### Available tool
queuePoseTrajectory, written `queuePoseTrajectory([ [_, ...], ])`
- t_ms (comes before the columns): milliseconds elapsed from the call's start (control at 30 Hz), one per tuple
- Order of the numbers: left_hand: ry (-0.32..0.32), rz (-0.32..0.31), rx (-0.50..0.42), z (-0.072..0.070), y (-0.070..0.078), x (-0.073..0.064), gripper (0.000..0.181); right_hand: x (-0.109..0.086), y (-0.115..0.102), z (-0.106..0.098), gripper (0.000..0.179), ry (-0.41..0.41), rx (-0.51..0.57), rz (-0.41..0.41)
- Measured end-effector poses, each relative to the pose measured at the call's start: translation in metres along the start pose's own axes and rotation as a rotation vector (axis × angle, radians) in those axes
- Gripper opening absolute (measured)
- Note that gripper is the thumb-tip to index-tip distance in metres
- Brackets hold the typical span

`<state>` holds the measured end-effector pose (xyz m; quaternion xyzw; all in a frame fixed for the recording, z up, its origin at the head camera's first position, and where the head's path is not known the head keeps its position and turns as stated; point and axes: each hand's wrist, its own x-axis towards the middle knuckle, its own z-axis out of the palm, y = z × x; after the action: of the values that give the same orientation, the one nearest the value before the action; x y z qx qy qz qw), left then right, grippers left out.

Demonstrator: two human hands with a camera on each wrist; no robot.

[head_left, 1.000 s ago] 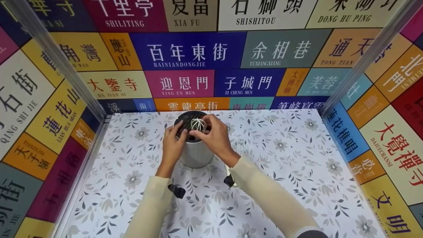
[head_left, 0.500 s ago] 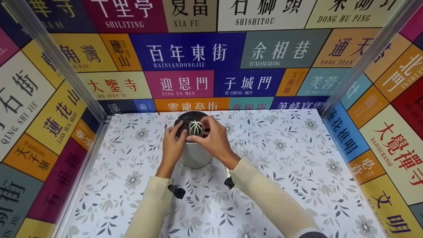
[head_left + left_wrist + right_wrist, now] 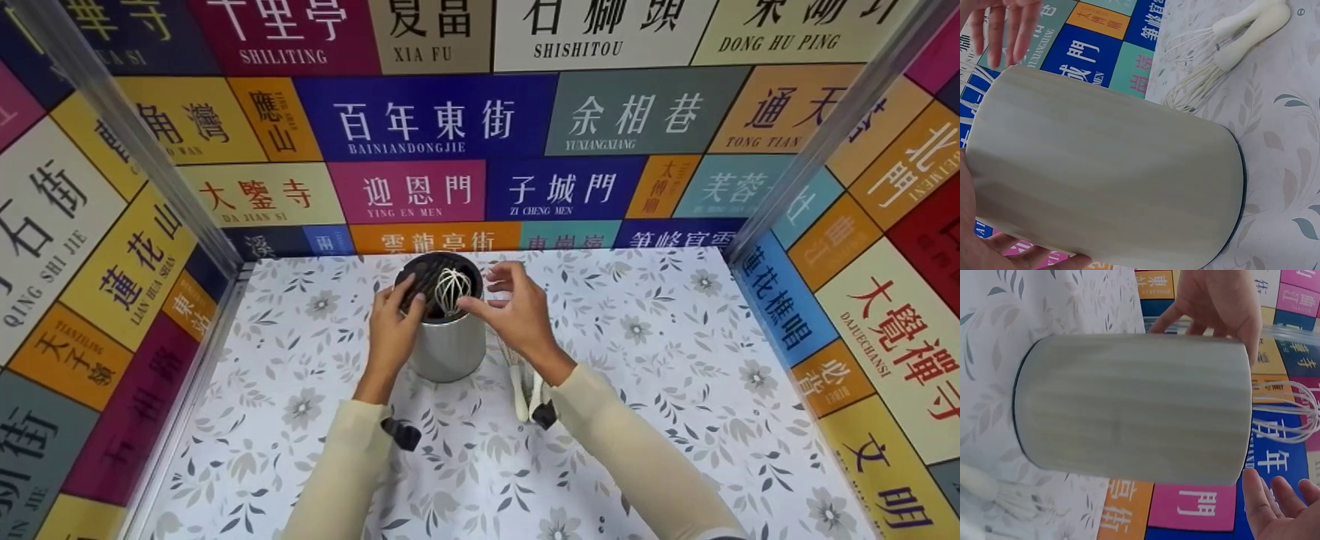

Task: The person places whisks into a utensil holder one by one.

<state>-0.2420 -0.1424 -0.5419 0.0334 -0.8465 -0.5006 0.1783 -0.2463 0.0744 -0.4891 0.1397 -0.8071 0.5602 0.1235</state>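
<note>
The pale grey, smooth-sided cylindrical canister stands upright on the white tabletop printed with grey flowers and leaves, toward the far side. Its mouth is dark inside; the contents at its left part are too dark to identify. A whisk head of thin off-white wire loops rises from the right part of the mouth, loops uppermost; its lower end is hidden within the canister. The left hand grips the canister at its left side, fingers curved round the wall and thumb at the near left rim. The right hand is at the right side of the rim, fingers and thumb well parted, with hold of nothing; the thumb tip is just beside the loops, and contact there cannot be determined. To the right of the canister, two whisks with cream handles and pale wire loops lie on the tabletop, handles toward the near side and partly overlapping as seen from the left wrist. Both forearms are in cream sleeves, with a small black device at each wrist. The far wall carries multicoloured rectangular panels with large characters and Latin lettering.
</note>
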Motion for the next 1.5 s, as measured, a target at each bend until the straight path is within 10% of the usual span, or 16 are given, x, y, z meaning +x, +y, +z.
queuePoseTrajectory([
  [733,-0.028,-0.04,0.0,-0.001,0.003,0.002,0.046,-0.03,0.076,-0.053,0.057,0.086,-0.093,0.154],
  [1500,-0.015,-0.018,0.001,-0.001,0.001,0.0,0.045,-0.069,0.138,-0.054,0.063,0.022,-0.212,0.483],
])
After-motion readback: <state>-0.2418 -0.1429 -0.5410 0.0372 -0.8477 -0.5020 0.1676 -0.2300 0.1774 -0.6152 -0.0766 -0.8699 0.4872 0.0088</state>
